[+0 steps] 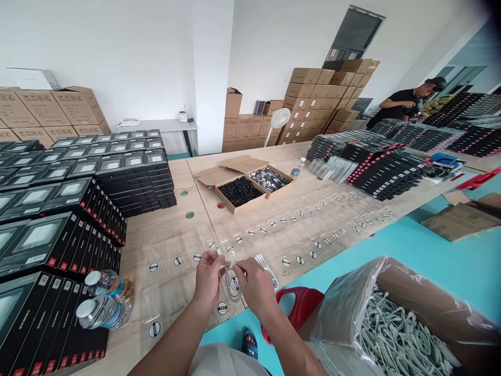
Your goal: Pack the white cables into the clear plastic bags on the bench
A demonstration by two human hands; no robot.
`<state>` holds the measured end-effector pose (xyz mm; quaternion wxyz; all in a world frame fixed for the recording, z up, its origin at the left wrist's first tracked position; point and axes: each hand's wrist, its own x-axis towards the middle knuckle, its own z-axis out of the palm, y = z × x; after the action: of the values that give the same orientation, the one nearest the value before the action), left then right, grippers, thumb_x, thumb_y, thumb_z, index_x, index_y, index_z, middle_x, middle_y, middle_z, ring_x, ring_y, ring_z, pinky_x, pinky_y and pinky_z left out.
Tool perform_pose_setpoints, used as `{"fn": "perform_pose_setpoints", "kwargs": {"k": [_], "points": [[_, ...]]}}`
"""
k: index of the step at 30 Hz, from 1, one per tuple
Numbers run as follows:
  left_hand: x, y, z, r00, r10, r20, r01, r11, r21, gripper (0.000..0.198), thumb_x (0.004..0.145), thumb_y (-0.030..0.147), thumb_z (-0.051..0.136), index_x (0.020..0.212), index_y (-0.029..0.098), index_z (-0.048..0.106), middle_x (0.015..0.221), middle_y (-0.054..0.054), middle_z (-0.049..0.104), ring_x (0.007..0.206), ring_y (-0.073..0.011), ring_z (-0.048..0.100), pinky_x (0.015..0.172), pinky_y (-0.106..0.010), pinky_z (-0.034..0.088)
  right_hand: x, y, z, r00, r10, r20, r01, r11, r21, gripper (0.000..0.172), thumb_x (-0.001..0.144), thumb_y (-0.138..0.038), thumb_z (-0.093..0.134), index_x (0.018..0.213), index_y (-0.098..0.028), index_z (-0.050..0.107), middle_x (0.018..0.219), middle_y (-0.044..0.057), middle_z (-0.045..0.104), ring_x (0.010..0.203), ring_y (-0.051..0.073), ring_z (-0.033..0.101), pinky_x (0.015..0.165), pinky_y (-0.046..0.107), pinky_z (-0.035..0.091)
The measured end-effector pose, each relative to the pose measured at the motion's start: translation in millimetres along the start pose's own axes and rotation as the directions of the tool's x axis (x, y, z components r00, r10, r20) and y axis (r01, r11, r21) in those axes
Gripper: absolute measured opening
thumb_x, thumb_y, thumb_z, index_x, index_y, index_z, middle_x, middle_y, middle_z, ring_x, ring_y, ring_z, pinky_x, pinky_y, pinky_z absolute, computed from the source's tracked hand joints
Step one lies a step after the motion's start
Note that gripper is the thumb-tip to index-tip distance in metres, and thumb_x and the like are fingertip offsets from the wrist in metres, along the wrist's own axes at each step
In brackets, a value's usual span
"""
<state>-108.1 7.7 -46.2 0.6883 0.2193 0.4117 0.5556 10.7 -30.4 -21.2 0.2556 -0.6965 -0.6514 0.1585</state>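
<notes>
A white cable (231, 282) hangs in a small loop just above the table, between the two hands. The left hand (207, 279) is nearly closed and pinches the top of the cable. The right hand (254, 287) is nearly closed too and holds the cable from the other side. See-through plastic bags (250, 235) with round black-and-white stickers lie in rows under the hands, on a wooden table (156, 230). Two water bottles (102, 303) lie near on the left, beside stacks of black boxes (58, 245). On the near right, an open carton (403, 334) is full of white cables. Far off on the right, another person (403, 102) stands by more black packs.
</notes>
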Motion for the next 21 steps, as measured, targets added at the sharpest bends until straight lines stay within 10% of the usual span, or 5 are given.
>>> {"fn": "perform_pose_setpoints", "kwargs": {"k": [11,21], "points": [[-10,12,12.3,0.984,-0.095,0.149,0.102,0.994,-0.044,0.027,0.061,0.022,0.082,0.081,0.016,0.065,0.079,-0.004,0.071,0.078,-0.0173,0.066,0.075,-0.029,0.048,12,13,-3,0.975,0.184,0.125,-0.222,0.832,0.508,0.024,0.079,-0.038,0.061,0.064,-0.02,0.061,0.061,-0.001,0.054,0.059,0.014,0.047,0.055,0.026,0.035],[-8,20,20.9,0.985,-0.116,0.127,0.125,0.99,-0.068,0.026,0.06,0.022,0.083,0.082,0.015,0.071,0.08,-0.005,0.073,0.076,-0.0169,0.067,0.073,-0.028,0.05,8,14,-25,0.969,0.048,0.243,-0.196,0.745,0.637,0.027,0.085,-0.043,0.057,0.073,-0.02,0.063,0.062,-0.003,0.05,0.059,0.013,0.044,0.056,0.026,0.035]]}}
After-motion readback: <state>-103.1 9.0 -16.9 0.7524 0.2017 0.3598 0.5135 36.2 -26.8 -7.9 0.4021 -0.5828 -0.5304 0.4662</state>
